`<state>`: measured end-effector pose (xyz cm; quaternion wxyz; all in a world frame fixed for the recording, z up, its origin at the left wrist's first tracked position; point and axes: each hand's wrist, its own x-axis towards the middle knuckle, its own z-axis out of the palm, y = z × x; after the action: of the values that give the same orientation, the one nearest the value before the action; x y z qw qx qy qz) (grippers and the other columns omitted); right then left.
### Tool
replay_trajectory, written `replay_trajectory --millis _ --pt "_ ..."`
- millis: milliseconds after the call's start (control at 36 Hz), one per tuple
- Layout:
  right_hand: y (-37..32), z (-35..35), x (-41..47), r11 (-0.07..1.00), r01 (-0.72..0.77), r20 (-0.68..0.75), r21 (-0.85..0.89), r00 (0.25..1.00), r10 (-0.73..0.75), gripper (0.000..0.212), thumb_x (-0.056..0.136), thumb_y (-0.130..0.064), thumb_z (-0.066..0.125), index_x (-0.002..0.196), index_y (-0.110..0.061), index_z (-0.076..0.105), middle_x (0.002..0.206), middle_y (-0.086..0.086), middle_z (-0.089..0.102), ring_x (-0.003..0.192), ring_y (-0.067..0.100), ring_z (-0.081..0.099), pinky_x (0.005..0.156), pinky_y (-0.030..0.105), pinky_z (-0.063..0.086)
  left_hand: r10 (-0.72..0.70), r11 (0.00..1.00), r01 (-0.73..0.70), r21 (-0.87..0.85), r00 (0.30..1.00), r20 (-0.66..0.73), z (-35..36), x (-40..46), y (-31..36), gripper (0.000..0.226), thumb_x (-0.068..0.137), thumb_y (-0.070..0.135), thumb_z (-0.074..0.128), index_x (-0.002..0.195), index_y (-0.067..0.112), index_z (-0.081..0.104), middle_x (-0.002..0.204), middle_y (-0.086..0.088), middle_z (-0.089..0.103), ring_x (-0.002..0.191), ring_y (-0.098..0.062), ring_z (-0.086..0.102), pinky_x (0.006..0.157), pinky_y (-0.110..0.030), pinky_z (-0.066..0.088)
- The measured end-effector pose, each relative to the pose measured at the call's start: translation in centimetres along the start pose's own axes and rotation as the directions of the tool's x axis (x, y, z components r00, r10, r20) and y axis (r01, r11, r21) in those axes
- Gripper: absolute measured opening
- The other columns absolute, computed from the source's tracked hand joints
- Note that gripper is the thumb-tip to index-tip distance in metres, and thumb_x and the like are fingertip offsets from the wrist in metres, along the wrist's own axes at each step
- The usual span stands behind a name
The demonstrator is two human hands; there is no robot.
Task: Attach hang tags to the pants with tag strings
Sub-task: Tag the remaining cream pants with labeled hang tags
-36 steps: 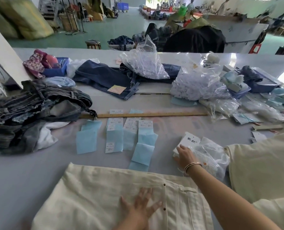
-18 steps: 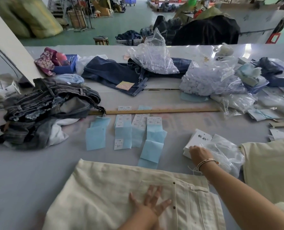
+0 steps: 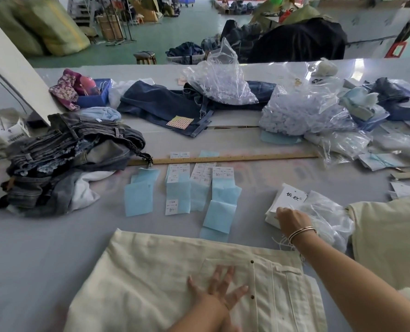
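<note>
Cream pants [image 3: 151, 271] lie flat at the near edge of the grey table [image 3: 43, 248]. My left hand [image 3: 217, 287] rests flat on them, fingers spread, beside the waistband studs. My right hand [image 3: 292, 220] reaches forward to a stack of white hang tags [image 3: 286, 198] next to a clear plastic bag [image 3: 326, 216]; its fingertips are on the stack's near edge. White tag strings [image 3: 281, 243] trail under that wrist. Whether the fingers pinch a tag is hidden.
Blue paper slips and white size labels [image 3: 182, 190] lie in rows ahead of the pants, behind them a wooden ruler [image 3: 235, 158]. A heap of jeans [image 3: 62, 159] sits left, dark jeans [image 3: 165, 104] and plastic bags [image 3: 302, 109] behind, more cream pants [image 3: 390, 236] right.
The view has shifted slightly. My right hand stays at the tag stack and has edged onto its near edge; my left hand stays flat on the pants.
</note>
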<state>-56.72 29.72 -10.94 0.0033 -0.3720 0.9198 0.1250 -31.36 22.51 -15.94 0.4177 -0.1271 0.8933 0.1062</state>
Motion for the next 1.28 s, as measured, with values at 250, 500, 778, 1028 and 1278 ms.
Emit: replay_trajectory --millis 250,500,778,1028,1278 --pt "0.2 -0.5 -0.2 0.999 -0.033 0.007 0.000 0.999 0.033 0.026 0.096 -0.015 0.041 0.109 -0.013 0.063 0.107 0.007 0.069 0.101 0.026 0.067 0.076 0.032 0.051 -0.018 1.000 0.018 0.014 1.000 -0.003 -0.1 -0.3 0.2 0.089 0.087 0.059 0.052 0.136 0.059 -0.022 0.144 0.011 -0.048 0.136 -0.018 -0.041 0.068 -0.086 -0.013" --pt "0.5 -1.4 0.1 0.936 -0.146 0.097 0.321 0.988 0.121 0.024 0.093 -0.036 0.054 0.091 -0.016 0.067 0.106 0.010 0.068 0.098 0.029 0.064 0.071 0.030 0.044 0.011 0.998 -0.015 0.055 0.998 0.066 -3.7 -1.0 1.1 0.065 0.100 0.045 0.038 0.152 0.039 -0.002 0.160 -0.003 -0.020 0.146 -0.024 -0.019 0.098 -0.078 -0.012" --pt "2.2 -0.2 0.4 0.770 -0.239 0.050 0.592 0.964 0.261 0.022 0.093 -0.027 0.056 0.087 -0.007 0.063 0.094 0.019 0.069 0.089 0.037 0.061 0.065 0.032 0.034 0.137 0.983 -0.180 -0.025 0.825 -0.548 -15.2 2.5 3.8 0.051 0.091 0.025 0.054 0.136 0.008 0.037 0.141 -0.012 0.035 0.131 -0.031 0.035 0.103 -0.049 0.034" --pt "4.8 0.2 1.0 0.331 -0.281 0.101 0.901 0.878 0.468 0.014 0.089 -0.015 0.063 0.083 -0.004 0.067 0.081 0.015 0.067 0.079 0.030 0.059 0.066 0.031 0.037 0.201 0.980 -0.172 0.105 0.835 -0.512 -17.0 8.4 7.0 0.074 0.087 0.036 0.063 0.147 0.015 0.025 0.149 -0.010 0.027 0.139 -0.028 0.024 0.110 -0.049 0.029" --pt "2.9 -1.6 -3.6 0.240 0.105 -0.231 0.965 0.777 0.586 0.007 0.085 -0.002 0.067 0.086 -0.007 0.072 0.082 0.006 0.070 0.070 -0.018 0.057 0.065 -0.001 0.039 -0.212 0.214 -0.465 -0.859 0.836 -0.506 -18.3 7.4 6.1 0.034 0.103 0.026 0.038 0.119 0.010 0.065 0.123 -0.015 0.063 0.110 -0.025 0.059 0.091 -0.030 0.043"
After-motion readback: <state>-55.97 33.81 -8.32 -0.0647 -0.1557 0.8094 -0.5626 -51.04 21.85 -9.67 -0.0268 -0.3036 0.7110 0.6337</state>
